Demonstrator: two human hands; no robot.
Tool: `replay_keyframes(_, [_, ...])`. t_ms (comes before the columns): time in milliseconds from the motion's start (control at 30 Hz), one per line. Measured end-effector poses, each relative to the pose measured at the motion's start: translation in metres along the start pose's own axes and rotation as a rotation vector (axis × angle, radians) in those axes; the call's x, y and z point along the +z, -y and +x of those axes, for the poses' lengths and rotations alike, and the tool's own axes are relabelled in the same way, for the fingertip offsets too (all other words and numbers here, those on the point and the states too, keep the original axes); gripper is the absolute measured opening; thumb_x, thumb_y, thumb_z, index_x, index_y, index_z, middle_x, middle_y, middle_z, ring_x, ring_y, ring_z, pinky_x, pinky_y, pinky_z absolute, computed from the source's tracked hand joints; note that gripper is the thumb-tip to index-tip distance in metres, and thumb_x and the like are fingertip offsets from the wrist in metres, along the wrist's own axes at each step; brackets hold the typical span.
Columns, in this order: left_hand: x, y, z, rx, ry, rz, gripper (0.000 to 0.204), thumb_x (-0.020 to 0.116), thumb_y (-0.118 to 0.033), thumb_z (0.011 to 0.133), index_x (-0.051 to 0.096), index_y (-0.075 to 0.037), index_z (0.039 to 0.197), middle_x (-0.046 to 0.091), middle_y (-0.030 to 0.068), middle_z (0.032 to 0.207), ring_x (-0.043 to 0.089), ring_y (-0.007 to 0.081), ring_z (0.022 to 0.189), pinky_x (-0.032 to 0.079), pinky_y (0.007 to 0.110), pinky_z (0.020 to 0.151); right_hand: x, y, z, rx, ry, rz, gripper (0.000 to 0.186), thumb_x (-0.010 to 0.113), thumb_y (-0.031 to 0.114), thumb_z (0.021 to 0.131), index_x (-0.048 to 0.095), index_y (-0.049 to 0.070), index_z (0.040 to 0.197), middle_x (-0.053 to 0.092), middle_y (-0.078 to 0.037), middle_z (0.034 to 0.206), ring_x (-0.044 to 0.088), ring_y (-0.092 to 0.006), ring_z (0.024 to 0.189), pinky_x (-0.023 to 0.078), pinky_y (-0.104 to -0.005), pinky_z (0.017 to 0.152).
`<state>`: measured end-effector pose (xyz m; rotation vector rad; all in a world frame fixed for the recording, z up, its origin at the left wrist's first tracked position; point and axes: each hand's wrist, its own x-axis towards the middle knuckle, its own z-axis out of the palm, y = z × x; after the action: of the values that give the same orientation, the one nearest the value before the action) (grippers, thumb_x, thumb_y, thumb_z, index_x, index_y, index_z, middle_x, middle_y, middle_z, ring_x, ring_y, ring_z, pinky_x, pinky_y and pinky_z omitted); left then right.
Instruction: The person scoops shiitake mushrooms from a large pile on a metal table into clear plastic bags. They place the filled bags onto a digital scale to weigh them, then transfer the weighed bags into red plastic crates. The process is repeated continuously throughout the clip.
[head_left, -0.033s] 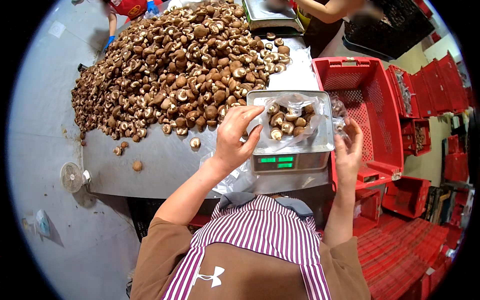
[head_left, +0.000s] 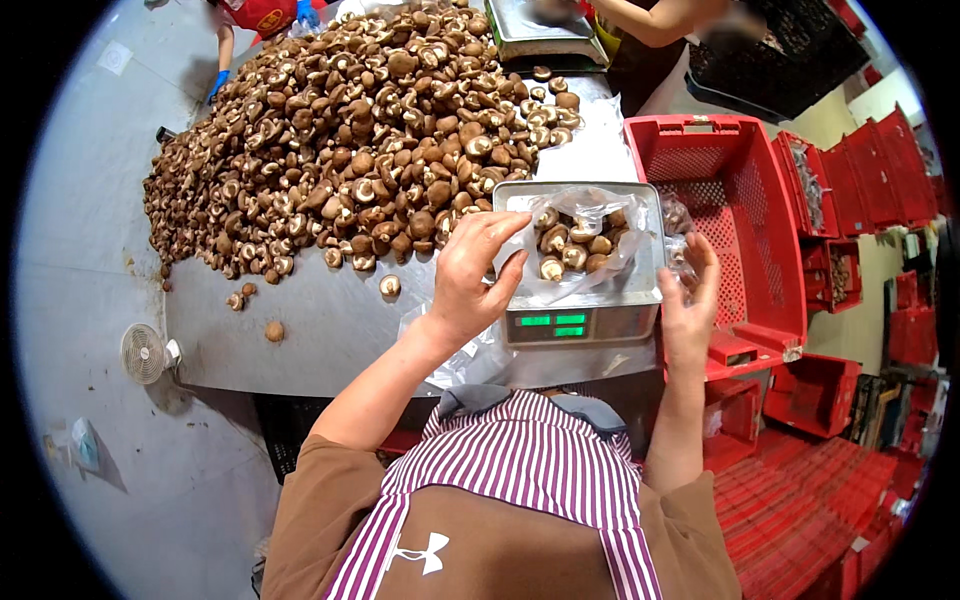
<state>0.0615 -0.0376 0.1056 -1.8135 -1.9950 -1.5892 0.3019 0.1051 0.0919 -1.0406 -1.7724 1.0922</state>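
A clear plastic bag [head_left: 612,268] of brown mushrooms [head_left: 574,257] lies open-mouthed on the steel pan of a digital scale [head_left: 640,316] with a lit green display. At the bag's left edge is my left hand [head_left: 472,272], thumb and fingers apart; whether its fingertips touch the plastic is hard to tell. My right hand [head_left: 688,308] is at the pan's right edge, its fingers spread. Just beyond those fingers sits another clear bag [head_left: 680,250], partly hidden by them. Loose clear bags [head_left: 478,362] lie on the table left of the scale.
A large heap of mushrooms [head_left: 340,140] covers the far left of the metal table [head_left: 335,335]. Right of the scale stands a red crate [head_left: 785,270], with more red crates beyond. A second scale [head_left: 540,30] and other people's arms [head_left: 650,20] are at the far side.
My right hand has shifted slightly left. The left hand, the scale and the bag on it stay nearly the same.
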Motion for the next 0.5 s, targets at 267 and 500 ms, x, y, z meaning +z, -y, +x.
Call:
replay_keyframes(267, [-0.001,0.010,-0.040,-0.195,-0.093,-0.016,0.032,0.066,0.000,0.079,0.065,-0.001,0.111,0.067,0.0166,0.102,0.064,0.0337,0.095,0.051,0.040,0.083,0.040,0.013,0.003,-0.135,0.082,-0.132,0.080,0.073,0.012,0.081,0.029,-0.001,0.147,0.034,-0.020,0.150,0.032,-0.0335,0.140,0.025,-0.0437,0.116])
replay_keyframes(500, [-0.057,0.126,-0.208,-0.892,-0.118,0.291,0.028,0.064,-0.004,0.082,0.065,-0.004,0.111,0.065,0.0111,0.107,0.066,0.0273,0.088,0.053,0.037,0.078,-0.002,-0.011,0.022,0.037,-0.110,0.118,0.043,0.052,0.010,0.095,0.046,0.000,0.137,0.051,-0.016,0.137,0.046,-0.0279,0.130,0.035,-0.0416,0.111])
